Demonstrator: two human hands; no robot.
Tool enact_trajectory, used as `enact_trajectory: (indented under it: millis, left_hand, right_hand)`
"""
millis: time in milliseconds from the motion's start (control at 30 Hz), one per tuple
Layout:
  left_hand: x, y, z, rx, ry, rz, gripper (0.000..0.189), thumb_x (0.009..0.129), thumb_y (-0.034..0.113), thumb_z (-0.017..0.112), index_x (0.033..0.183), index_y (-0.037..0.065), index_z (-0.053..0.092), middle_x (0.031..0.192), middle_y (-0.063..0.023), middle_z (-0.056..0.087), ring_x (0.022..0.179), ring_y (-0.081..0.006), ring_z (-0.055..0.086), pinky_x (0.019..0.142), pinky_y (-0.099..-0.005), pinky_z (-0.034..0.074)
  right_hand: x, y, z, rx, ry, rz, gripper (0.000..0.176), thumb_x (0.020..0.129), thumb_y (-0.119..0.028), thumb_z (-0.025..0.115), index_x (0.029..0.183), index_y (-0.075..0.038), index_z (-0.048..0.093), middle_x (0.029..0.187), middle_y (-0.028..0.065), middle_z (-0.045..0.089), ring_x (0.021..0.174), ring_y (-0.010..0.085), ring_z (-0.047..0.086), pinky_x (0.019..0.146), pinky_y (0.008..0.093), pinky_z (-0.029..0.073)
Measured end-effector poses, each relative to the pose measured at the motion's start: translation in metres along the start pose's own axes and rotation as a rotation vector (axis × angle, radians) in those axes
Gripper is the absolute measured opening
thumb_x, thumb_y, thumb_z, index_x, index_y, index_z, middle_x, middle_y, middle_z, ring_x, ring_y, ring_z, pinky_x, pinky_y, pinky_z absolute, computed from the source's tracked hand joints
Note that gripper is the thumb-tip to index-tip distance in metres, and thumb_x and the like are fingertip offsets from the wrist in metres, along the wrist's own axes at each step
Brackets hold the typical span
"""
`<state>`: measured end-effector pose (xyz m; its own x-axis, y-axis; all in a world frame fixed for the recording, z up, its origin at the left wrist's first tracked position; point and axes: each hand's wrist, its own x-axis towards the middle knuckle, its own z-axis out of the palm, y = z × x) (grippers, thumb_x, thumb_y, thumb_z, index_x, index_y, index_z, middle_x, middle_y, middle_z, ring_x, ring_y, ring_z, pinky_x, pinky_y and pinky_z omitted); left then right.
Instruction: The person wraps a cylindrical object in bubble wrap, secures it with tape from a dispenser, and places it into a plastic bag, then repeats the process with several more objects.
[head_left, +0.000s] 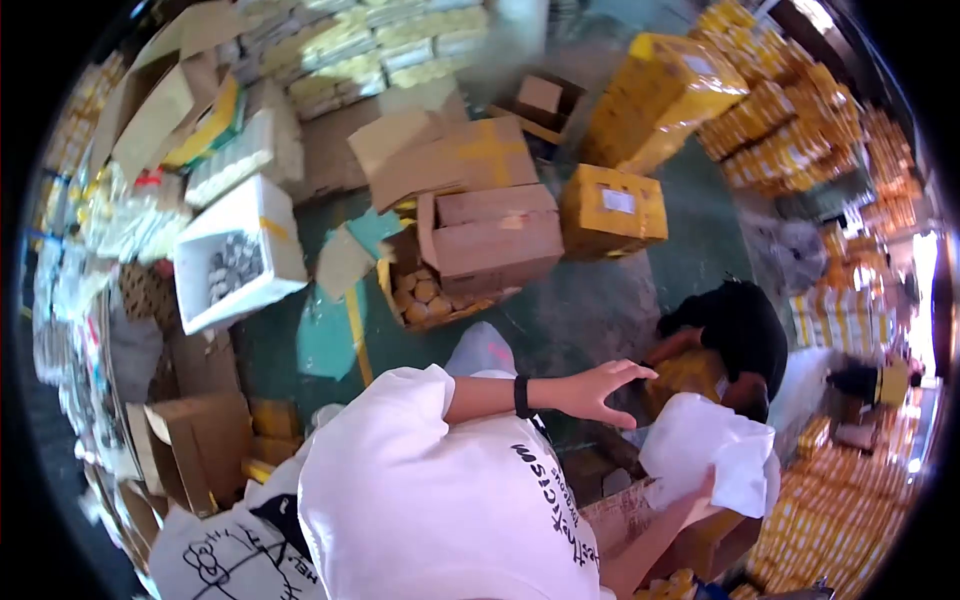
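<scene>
Left hand: my left hand (597, 393) is reaching out near the open carton (615, 513), with nothing in its grip; thumb and fingers are spreading apart, probably leaving room to steady something.

Wristband: the black band (521, 397) is circling my left wrist.

Right hand: my right hand (703, 503) is clamping the white bundle (690, 450) at its lower part. The thumb is pressing on the near side (the other fingertips are hiding behind the material). This low hold is apparently keeping the loose, soft material from sagging.

White bundle: it is hanging at the far side of the open carton; whether it is touching the carton, I cannot tell. Its contents, if any, are not showing.

Co-worker: a person in black (745, 325) is bending down beyond the open carton, toward its left, both hands at a yellow-taped package (690, 377), seemingly to steady it.

Taped box: the yellow box (612, 210) is standing well to the left of the open carton, its tape apparently keeping the flaps closed.

Foam box: the white foam box (281, 240) is lying well apart from the open carton, farther left and back, its raised walls probably containing the grey pieces (235, 267).
</scene>
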<state>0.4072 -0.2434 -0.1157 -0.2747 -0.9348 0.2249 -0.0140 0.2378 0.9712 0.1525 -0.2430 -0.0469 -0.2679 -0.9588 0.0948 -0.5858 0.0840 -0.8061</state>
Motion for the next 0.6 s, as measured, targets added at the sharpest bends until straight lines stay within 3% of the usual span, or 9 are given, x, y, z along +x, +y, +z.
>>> enact_trajectory:
  millis: [100, 133, 167, 233, 267, 367, 467, 567, 600]
  left_hand:
    - [-0.016, 0.018, -0.006, -0.177, 0.055, 0.025, 0.114, 0.062, 0.048, 0.08, 0.145, 0.009, 0.012, 0.14, -0.026, 0.024, 0.132, -0.0394, 0.022, 0.109, -0.0432, 0.022]
    - [-0.016, 0.0, 0.007, -0.116, 0.123, 0.003, 0.13, 0.055, 0.047, 0.084, 0.146, 0.008, 0.0, 0.145, -0.0282, 0.01, 0.136, -0.0403, 0.01, 0.111, -0.0426, 0.016]
    - [-0.024, -0.017, 0.012, -0.065, 0.316, 0.154, 0.121, 0.058, 0.039, 0.084, 0.145, 0.004, 0.008, 0.146, -0.0239, 0.018, 0.136, -0.0355, 0.015, 0.111, -0.0433, 0.015]
    - [-0.038, -0.037, -0.018, 0.143, 0.37, 0.154, 0.106, 0.062, 0.037, 0.082, 0.141, 0.001, 0.022, 0.14, -0.0181, 0.034, 0.132, -0.0289, 0.028, 0.11, -0.042, 0.022]
    - [-0.05, -0.023, -0.034, -0.258, 0.527, 0.172, 0.087, 0.064, 0.033, 0.081, 0.133, 0.001, 0.038, 0.13, -0.0131, 0.049, 0.124, -0.0239, 0.043, 0.106, -0.0388, 0.031]
    - [-0.077, -0.054, -0.056, -0.047, 0.53, -0.053, 0.059, 0.071, 0.022, 0.075, 0.123, 0.004, 0.052, 0.121, -0.0124, 0.056, 0.114, -0.0223, 0.052, 0.099, -0.0345, 0.038]
    - [-0.103, -0.044, -0.05, -0.208, 0.727, -0.095, 0.051, 0.076, 0.02, 0.07, 0.122, 0.005, 0.054, 0.121, -0.0117, 0.057, 0.112, -0.0221, 0.053, 0.098, -0.0338, 0.04]
    - [-0.108, -0.092, -0.025, -0.295, 0.748, -0.225, 0.054, 0.077, 0.018, 0.068, 0.127, 0.005, 0.05, 0.122, -0.0102, 0.057, 0.111, -0.0227, 0.053, 0.096, -0.0336, 0.041]
    - [-0.11, -0.097, -0.019, -0.338, 0.822, -0.201, 0.056, 0.076, 0.016, 0.069, 0.127, 0.005, 0.049, 0.123, -0.0105, 0.055, 0.112, -0.0225, 0.053, 0.096, -0.0341, 0.041]
  right_hand:
    - [-0.004, -0.029, 0.066, -0.094, -0.179, -0.034, 0.063, 0.078, -0.012, 0.07, 0.132, 0.001, 0.041, 0.128, 0.0158, 0.048, 0.116, 0.0265, 0.047, 0.099, 0.0378, 0.038]
    - [-0.011, -0.037, 0.089, -0.125, -0.252, -0.039, 0.064, 0.078, -0.011, 0.07, 0.133, 0.0, 0.04, 0.129, 0.0161, 0.048, 0.116, 0.0267, 0.047, 0.1, 0.038, 0.037]
    - [-0.019, -0.046, 0.111, -0.121, -0.336, -0.052, 0.064, 0.078, -0.011, 0.07, 0.134, 0.0, 0.039, 0.13, 0.0164, 0.047, 0.117, 0.0268, 0.047, 0.1, 0.0382, 0.037]
    - [-0.033, -0.045, 0.145, 0.428, -0.639, -0.223, 0.078, 0.078, -0.014, 0.07, 0.14, -0.001, 0.026, 0.14, 0.0177, 0.034, 0.124, 0.0283, 0.039, 0.103, 0.0412, 0.033]
    - [-0.036, -0.049, 0.152, 0.525, -0.805, -0.347, 0.091, 0.075, -0.014, 0.072, 0.144, -0.004, 0.013, 0.145, 0.0159, 0.024, 0.13, 0.0284, 0.032, 0.106, 0.0428, 0.028]
    - [-0.041, -0.051, 0.166, 0.703, -1.265, -0.172, 0.103, 0.074, -0.011, 0.071, 0.145, -0.008, -0.003, 0.145, 0.016, 0.021, 0.134, 0.0263, 0.023, 0.107, 0.0404, 0.024]
    - [-0.052, -0.057, 0.172, 0.545, -1.378, -0.17, 0.098, 0.078, -0.011, 0.068, 0.146, -0.008, -0.002, 0.145, 0.0167, 0.023, 0.133, 0.0275, 0.026, 0.106, 0.0376, 0.026]
    - [-0.061, -0.036, 0.172, 0.251, -1.355, -0.176, 0.091, 0.082, -0.012, 0.065, 0.146, -0.008, -0.001, 0.144, 0.0177, 0.024, 0.131, 0.0284, 0.031, 0.105, 0.0354, 0.027]
    - [-0.062, -0.022, 0.173, 0.191, -1.27, -0.236, 0.076, 0.086, -0.015, 0.062, 0.145, -0.007, 0.015, 0.143, 0.0179, 0.028, 0.129, 0.0298, 0.036, 0.104, 0.0354, 0.03]
